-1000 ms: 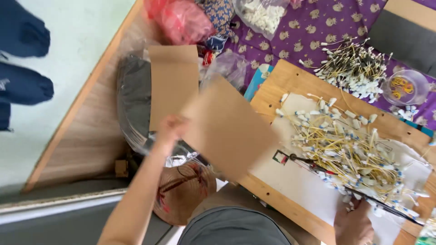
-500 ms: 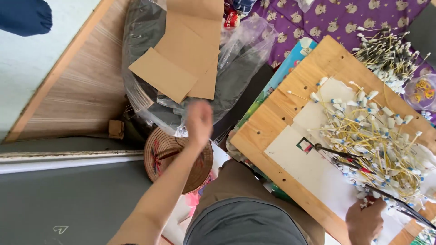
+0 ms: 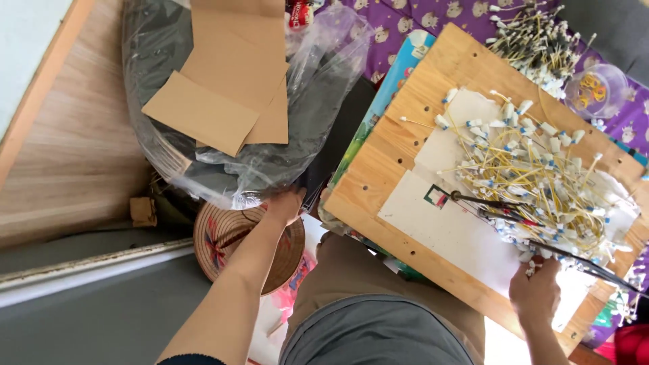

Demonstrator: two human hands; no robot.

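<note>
My left hand [image 3: 284,206] reaches out over a woven conical hat [image 3: 226,236] and touches the lower edge of a clear plastic bag [image 3: 318,101] holding dark cloth. Nothing shows in this hand, and its fingertips are partly hidden by the plastic. Flat brown cardboard pieces [image 3: 223,88] lie on top of the bag. My right hand [image 3: 537,294] rests at the near edge of a wooden board [image 3: 399,162] on my lap. Its fingers lie on white paper [image 3: 460,230], beside a heap of yellow wires with white ends [image 3: 534,176]. Its grip is hidden.
Black tweezers or scissors [image 3: 500,206] lie across the paper. A second pile of wires [image 3: 534,40] and a small clear bowl [image 3: 591,84] sit on purple patterned cloth [image 3: 405,20] at the far side. A wooden wall panel [image 3: 61,155] and grey floor [image 3: 88,318] lie to the left.
My left hand has let go of the cardboard, which now lies on the plastic bag, and has drawn back to the bag's near edge. My right hand has stayed at the board.
</note>
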